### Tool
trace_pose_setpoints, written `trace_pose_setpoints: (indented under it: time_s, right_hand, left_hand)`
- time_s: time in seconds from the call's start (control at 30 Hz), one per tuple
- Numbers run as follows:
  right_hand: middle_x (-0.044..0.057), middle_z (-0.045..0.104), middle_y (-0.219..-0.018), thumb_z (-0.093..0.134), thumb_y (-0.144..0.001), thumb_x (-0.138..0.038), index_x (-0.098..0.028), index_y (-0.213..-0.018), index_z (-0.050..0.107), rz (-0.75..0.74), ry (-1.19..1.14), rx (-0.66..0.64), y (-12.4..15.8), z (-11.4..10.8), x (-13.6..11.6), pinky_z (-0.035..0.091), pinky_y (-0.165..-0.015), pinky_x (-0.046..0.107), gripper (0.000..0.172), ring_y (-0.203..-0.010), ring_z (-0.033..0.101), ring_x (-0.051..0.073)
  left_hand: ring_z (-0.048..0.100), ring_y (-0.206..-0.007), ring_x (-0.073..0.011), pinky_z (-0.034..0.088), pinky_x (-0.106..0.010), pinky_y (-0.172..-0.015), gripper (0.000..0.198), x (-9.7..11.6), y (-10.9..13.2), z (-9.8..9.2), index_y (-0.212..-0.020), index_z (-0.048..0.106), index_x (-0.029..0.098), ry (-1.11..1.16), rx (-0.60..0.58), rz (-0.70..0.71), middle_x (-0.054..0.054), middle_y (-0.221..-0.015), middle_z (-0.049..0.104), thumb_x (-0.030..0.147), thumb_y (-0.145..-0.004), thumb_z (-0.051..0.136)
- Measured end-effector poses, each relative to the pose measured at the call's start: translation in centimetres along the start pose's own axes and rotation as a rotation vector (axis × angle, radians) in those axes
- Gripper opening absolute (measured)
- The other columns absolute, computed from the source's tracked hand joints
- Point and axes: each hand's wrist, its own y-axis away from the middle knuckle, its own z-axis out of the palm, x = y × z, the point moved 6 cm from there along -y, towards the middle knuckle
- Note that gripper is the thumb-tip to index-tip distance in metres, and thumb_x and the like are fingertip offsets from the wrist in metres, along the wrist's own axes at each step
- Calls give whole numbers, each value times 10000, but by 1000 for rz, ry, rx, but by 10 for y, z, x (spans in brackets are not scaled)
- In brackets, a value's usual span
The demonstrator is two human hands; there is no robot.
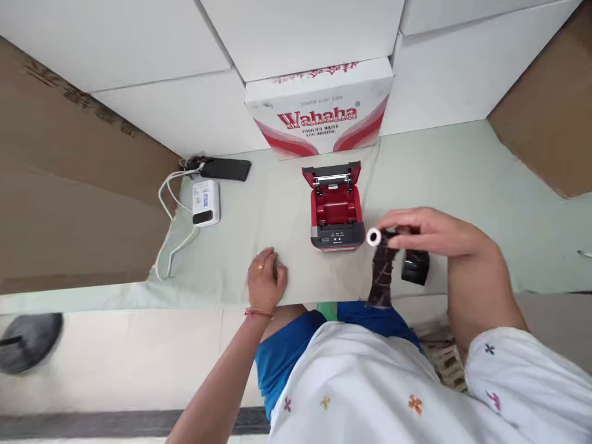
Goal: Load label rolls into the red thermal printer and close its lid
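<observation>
A small red printer (pixel 336 208) stands on the pale green tabletop (pixel 462 179) with its lid open and its bay bare. Just right of it, my right hand (pixel 428 232) is closed on a roll with a white core (pixel 374 237). A dark strip (pixel 382 277) trails down from that roll toward the table's front edge. A black roll (pixel 415 266) lies on the table under that hand. My left hand (pixel 265 279) rests on the table left of the printer, fingers curled, with nothing visible in it.
A red and white Wahaha carton (pixel 319 111) stands behind the printer among white boxes. A white power bank (pixel 205 202) with a white cable (pixel 169 203) and a black phone (pixel 226 169) lie at the far left. Brown cardboard (pixel 60 185) flanks both sides.
</observation>
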Motion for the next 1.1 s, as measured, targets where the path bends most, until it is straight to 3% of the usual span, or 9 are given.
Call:
trace_pose_setpoints:
  time_s: [0.13,0.23,0.4,0.57,0.67,0.8,0.93,1.1]
  right_hand:
    - [95,842,-1255,707,-1037,-384,-204,-1319,842,19,265,161,-64,12,-8,588,-955,376,361,-1073,764,257]
    - [134,817,-1329,663,-1077,-280,-185,-1382,816,165,587,205,-98,26,-14,569,-1042,398,354,-1226,756,301]
    - [192,784,-1409,664,-1075,-246,-172,-1360,819,317,754,242,-125,41,-14,586,-933,436,333,-1211,760,373]
    - [185,841,-1333,696,-1028,-168,-183,-1302,852,356,803,250,-135,41,-6,607,-952,473,316,-1194,788,397]
    - [161,860,-1347,685,-1020,-119,-198,-1322,859,293,773,253,-134,40,-13,629,-1022,502,358,-1228,804,385]
    - [71,833,-1467,632,-1119,-196,-243,-1371,846,74,677,207,-111,58,-28,587,-1199,364,333,-1362,777,231]
    - [95,863,-1387,617,-1148,-284,-259,-1220,885,-193,480,331,-63,79,-32,665,-1122,408,278,-1244,839,240]
    - [104,824,-1499,581,-1169,-239,-278,-1375,847,-228,513,472,-17,101,-19,674,-1159,420,339,-1337,817,227]
  left_hand:
    - [739,-1415,-372,565,-618,-1269,325,0,3,0,-1285,760,188,10,3,-21,-188,-1476,799,282,-1025,589]
    - [749,-1408,-359,583,-604,-1254,290,0,3,-2,-1263,759,192,24,27,-25,-189,-1458,807,266,-1045,583]
    - [765,-1399,-355,606,-603,-1229,243,3,2,-5,-1215,764,202,57,61,-24,-180,-1433,821,244,-1056,585]
    - [776,-1387,-361,618,-616,-1220,234,4,2,-5,-1186,776,208,97,86,-28,-168,-1423,832,247,-1058,585]
    - [786,-1374,-351,633,-607,-1207,226,4,2,-6,-1169,781,220,133,108,-39,-153,-1392,848,242,-1056,586]
    - [809,-1328,-333,656,-596,-1176,211,3,2,-10,-1123,781,234,210,145,-70,-133,-1321,872,231,-1054,582]
    - [831,-1238,-323,686,-574,-1120,212,2,4,-14,-1074,783,236,302,210,-126,-102,-1242,885,233,-1063,572]
    - [824,-1194,-293,691,-540,-1094,225,15,-19,-17,-1119,773,240,418,289,-150,-69,-1240,867,248,-1099,549]
